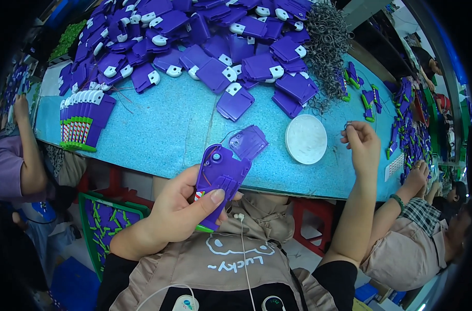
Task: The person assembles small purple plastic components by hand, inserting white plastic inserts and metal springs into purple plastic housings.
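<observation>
My left hand point(174, 215) is closed around a long purple plastic casing point(220, 168), its inner side up, with thin wires inside and a green end low down. A smaller purple panel point(250, 143) lies against its upper end; a thin wire runs between the two. Raised over the table on the right, my right hand point(363, 141) pinches a small dark piece point(346, 125), perhaps a ring or bit of wire, too small to name surely. Between my hands stands a white round dish point(306, 140) with white stuff in it.
Purple panels with white tips point(212, 75) are heaped at the back. Beside them rises a tangle of dark grey rings or wires point(326, 49). Assembled purple pieces point(80, 122) stand in a row at left. A green crate point(109, 225) sits below the table edge. Co-workers sit on both sides.
</observation>
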`<control>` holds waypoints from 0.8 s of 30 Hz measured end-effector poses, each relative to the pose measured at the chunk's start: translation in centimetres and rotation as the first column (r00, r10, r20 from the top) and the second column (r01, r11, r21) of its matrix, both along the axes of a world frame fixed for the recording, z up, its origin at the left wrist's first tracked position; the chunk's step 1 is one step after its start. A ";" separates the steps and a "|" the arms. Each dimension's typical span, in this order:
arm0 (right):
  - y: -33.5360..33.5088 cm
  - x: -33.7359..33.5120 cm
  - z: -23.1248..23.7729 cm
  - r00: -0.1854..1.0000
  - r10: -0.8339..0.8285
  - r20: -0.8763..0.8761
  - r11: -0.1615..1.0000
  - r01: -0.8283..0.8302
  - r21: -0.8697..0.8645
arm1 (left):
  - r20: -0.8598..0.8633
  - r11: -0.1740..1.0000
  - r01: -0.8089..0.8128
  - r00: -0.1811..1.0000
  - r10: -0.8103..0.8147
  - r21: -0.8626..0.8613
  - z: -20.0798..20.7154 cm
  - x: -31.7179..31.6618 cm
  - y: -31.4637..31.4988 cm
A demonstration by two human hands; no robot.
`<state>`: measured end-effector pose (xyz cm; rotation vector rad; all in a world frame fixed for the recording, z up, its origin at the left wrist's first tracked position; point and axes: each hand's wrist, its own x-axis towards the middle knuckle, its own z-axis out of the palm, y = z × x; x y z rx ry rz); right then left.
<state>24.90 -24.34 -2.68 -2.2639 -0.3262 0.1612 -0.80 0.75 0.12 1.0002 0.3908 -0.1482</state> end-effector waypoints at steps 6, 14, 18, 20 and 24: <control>0.8 -4.3 -1.5 0.861 0.071 0.504 0.997 -0.060 -0.039 | -0.016 0.987 0.083 0.997 -0.081 0.136 -1.1 -0.1 -0.3; 6.2 -12.0 1.7 0.922 0.363 0.132 0.794 -0.380 0.475 | 0.011 0.948 0.299 0.953 -0.302 0.106 -1.6 1.9 -1.1; 7.5 -12.3 2.3 0.849 0.475 0.233 0.810 -0.525 0.260 | 0.073 0.927 0.307 0.942 -0.329 0.216 -1.7 1.4 -1.1; 8.3 -12.6 2.9 0.840 0.476 0.261 0.818 -0.532 0.220 | 0.057 0.914 0.324 0.936 -0.347 0.246 -1.6 1.2 -0.8; 9.3 -13.0 2.7 0.834 0.461 0.303 0.804 -0.537 0.256 | 0.041 0.919 0.340 0.934 -0.354 0.200 -1.6 1.1 -0.8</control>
